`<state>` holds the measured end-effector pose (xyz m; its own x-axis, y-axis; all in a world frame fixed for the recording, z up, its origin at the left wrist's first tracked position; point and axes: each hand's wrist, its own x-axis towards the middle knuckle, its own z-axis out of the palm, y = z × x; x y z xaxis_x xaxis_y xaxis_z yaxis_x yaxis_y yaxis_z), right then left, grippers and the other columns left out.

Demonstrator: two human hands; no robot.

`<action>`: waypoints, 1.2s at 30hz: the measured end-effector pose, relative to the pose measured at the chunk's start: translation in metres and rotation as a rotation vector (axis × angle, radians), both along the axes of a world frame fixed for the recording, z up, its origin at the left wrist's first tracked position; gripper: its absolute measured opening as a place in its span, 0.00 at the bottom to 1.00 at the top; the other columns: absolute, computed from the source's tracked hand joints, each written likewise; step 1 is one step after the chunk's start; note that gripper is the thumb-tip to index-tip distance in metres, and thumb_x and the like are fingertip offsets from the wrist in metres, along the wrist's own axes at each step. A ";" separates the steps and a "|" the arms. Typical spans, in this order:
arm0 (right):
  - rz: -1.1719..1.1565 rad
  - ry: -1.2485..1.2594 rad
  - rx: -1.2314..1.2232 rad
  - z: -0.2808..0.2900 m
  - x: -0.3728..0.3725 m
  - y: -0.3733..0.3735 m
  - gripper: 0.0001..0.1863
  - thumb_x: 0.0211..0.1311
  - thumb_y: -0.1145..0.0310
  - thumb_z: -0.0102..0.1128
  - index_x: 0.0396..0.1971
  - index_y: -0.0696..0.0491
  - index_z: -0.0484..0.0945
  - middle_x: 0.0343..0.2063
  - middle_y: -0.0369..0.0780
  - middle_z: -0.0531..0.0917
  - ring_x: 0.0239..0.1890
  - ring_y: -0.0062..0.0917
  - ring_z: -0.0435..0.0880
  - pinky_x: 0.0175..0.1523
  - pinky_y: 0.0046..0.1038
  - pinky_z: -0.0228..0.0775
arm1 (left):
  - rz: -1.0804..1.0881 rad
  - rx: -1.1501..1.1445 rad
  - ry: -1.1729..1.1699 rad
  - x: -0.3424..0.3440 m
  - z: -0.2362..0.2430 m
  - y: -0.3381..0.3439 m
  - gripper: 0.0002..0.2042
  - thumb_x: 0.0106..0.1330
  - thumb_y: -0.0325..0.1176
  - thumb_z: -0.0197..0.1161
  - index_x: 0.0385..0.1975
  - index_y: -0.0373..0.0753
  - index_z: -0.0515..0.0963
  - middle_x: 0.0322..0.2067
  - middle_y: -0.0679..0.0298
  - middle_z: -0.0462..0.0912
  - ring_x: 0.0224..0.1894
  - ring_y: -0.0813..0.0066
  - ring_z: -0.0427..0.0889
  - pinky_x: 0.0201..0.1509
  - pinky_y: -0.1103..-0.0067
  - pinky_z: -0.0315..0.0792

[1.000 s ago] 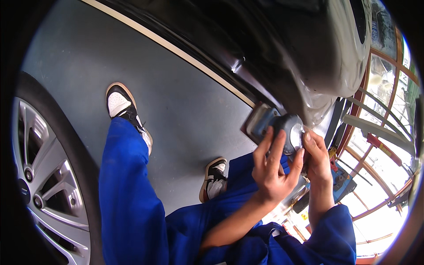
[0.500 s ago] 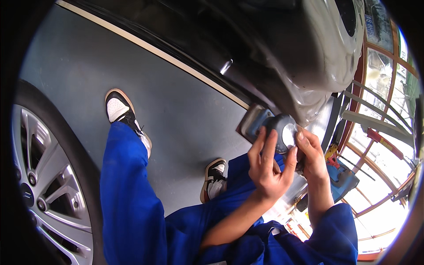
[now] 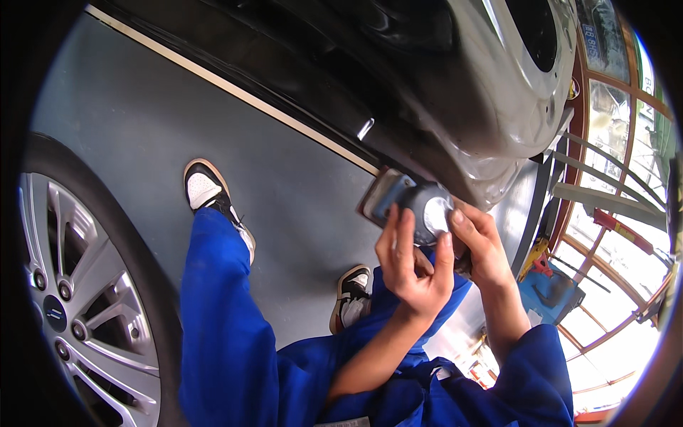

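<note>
Beyond both hands spreads a dark, glossy car body panel [image 3: 398, 85], its pale edge strip [image 3: 235, 87] running away to their left. Far left of the hands stands a silver-spoked wheel [image 3: 99, 292]; to their right lies a blue case [image 3: 544, 295]. The dark, round-bodied power tool [image 3: 420, 206] sits right at the fingers: the left hand [image 3: 415, 270] pinches it between fingers and thumb, the right hand [image 3: 484, 242] grips its near right side. Its squarish plate [image 3: 384, 193] points ahead-left, by the panel; contact is unclear. Against a second ago, hands, tool and panel appear farther left, grip unchanged.
</note>
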<state>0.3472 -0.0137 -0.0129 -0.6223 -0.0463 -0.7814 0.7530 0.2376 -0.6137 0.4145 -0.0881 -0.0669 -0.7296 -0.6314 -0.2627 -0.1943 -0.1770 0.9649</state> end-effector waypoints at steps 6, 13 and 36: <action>0.053 -0.070 -0.031 -0.005 -0.017 -0.026 0.24 0.73 0.61 0.53 0.61 0.63 0.72 0.41 0.38 0.82 0.43 0.16 0.76 0.48 0.21 0.71 | 0.098 -0.006 0.018 -0.012 -0.012 -0.016 0.27 0.62 0.31 0.67 0.60 0.27 0.70 0.58 0.40 0.72 0.56 0.49 0.75 0.59 0.66 0.72; 0.020 -0.005 -0.091 -0.011 -0.020 -0.032 0.23 0.73 0.61 0.53 0.59 0.62 0.73 0.42 0.39 0.82 0.45 0.17 0.77 0.51 0.22 0.71 | 0.137 -0.031 0.044 -0.024 -0.011 -0.021 0.26 0.63 0.30 0.67 0.60 0.28 0.71 0.58 0.41 0.71 0.56 0.49 0.76 0.58 0.66 0.73; 0.005 0.038 -0.098 -0.012 -0.029 -0.070 0.24 0.73 0.63 0.53 0.61 0.64 0.71 0.45 0.39 0.82 0.47 0.16 0.77 0.53 0.22 0.70 | 0.140 -0.096 0.120 -0.035 -0.024 -0.046 0.27 0.66 0.27 0.62 0.63 0.23 0.65 0.59 0.37 0.71 0.54 0.55 0.81 0.53 0.70 0.78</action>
